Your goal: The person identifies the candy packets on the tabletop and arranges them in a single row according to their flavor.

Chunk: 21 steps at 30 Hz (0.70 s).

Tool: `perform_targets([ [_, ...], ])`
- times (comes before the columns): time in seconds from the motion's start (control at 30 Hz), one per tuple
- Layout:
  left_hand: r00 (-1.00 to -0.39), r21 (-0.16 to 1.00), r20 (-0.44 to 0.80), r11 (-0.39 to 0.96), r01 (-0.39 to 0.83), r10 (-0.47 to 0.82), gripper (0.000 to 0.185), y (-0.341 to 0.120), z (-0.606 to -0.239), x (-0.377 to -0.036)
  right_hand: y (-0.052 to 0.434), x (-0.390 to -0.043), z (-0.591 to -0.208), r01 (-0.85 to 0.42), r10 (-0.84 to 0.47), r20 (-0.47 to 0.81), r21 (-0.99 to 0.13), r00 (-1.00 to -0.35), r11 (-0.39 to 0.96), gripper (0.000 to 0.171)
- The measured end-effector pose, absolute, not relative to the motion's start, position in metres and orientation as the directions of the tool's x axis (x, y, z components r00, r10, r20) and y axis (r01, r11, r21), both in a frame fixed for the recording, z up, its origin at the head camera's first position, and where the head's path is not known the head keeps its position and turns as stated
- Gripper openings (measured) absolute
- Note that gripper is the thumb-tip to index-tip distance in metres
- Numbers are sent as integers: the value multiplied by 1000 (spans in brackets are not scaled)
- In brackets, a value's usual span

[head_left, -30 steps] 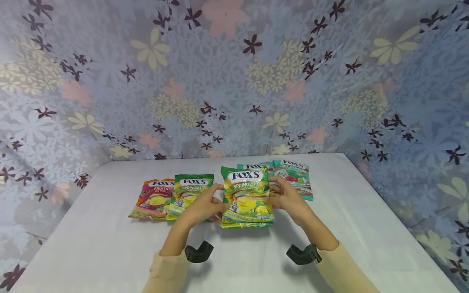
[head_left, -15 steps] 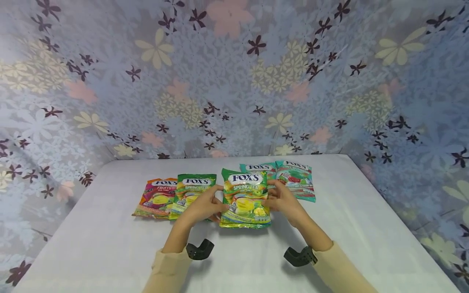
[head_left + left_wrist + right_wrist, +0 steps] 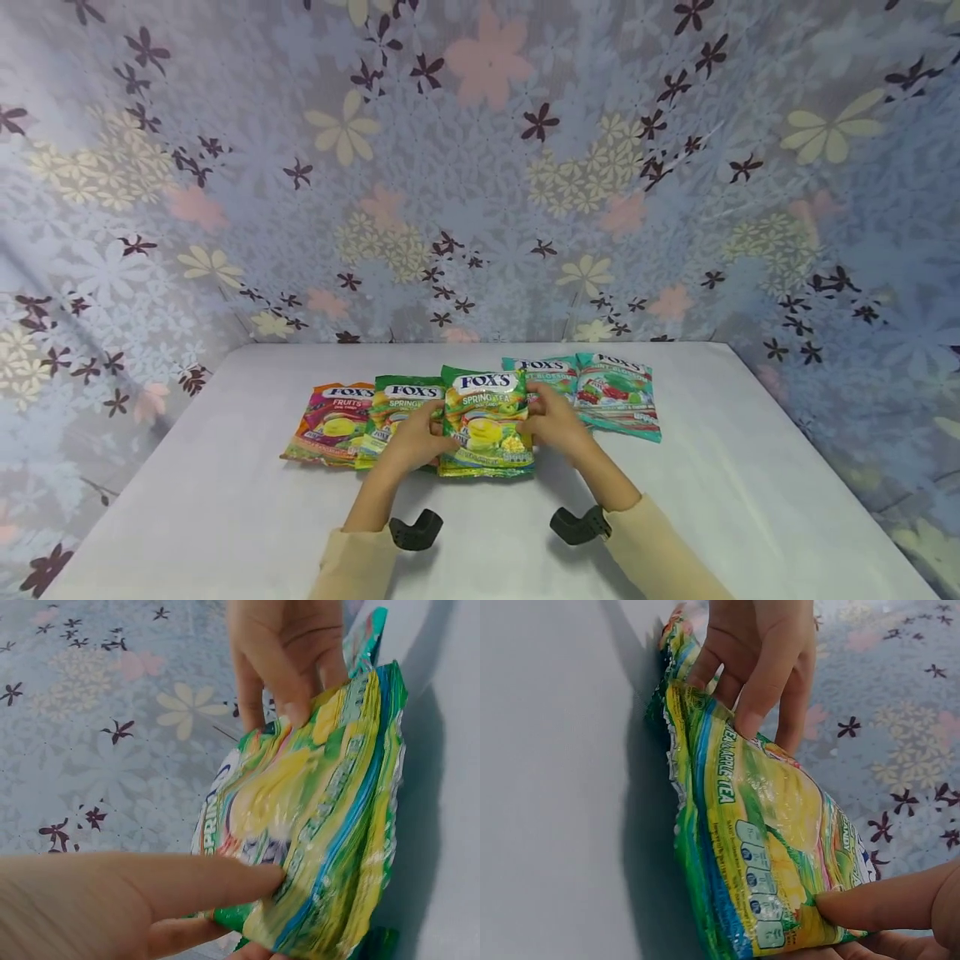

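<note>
A green and yellow bag of Spring Tea candy [image 3: 486,421] is held upright between both hands, in front of the other bags. My left hand [image 3: 411,437] pinches its left side, thumb on the printed front and fingers behind. On the opposite side my right hand [image 3: 557,423] grips it the same way. In the left wrist view the bag's lower edge [image 3: 367,825] shows more than one layer; whether a second bag lies behind cannot be told. Another Spring Tea bag [image 3: 405,392] lies just left, partly covered by my left hand.
A red and orange Fruits candy bag [image 3: 330,425] lies at the left end of the row. Two teal mint candy bags, one at the right [image 3: 618,396] and one partly hidden [image 3: 540,365], lie behind my right hand. Flowered cloth [image 3: 480,208] rises behind the white table [image 3: 720,500].
Both hands have carried the held bag left, close against the other Spring Tea bag, uncovering more of the teal bags. The head view has tilted slightly upward.
</note>
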<state>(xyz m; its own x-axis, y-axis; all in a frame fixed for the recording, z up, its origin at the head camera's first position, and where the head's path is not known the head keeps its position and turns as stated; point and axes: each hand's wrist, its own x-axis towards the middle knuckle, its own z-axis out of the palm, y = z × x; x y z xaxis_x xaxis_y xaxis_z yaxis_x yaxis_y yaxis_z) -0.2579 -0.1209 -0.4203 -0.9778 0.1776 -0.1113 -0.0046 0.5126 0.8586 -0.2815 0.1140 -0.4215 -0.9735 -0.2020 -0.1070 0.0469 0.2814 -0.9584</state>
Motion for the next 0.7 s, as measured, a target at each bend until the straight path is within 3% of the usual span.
perform_targets([
  [0.17, -995, 796, -58, 605, 1, 78, 68, -119, -425, -258, 103, -287, -430, 25, -189, -83, -957, -978, 288, 69],
  [0.33, -999, 712, -40, 701, -22, 9, 66, -113, -421, -255, 97, -290, -437, -48, -168, -27, -902, -985, 429, 67],
  [0.5, -1000, 665, 7, 747, -9, -18, 63, -109, -419, -254, 95, -292, -441, -91, -143, 15, -838, -990, 538, 65],
  [0.7, -998, 621, 39, 784, -9, -42, 59, -108, -424, -253, 91, -290, -447, -123, -153, 44, -825, -987, 552, 62],
])
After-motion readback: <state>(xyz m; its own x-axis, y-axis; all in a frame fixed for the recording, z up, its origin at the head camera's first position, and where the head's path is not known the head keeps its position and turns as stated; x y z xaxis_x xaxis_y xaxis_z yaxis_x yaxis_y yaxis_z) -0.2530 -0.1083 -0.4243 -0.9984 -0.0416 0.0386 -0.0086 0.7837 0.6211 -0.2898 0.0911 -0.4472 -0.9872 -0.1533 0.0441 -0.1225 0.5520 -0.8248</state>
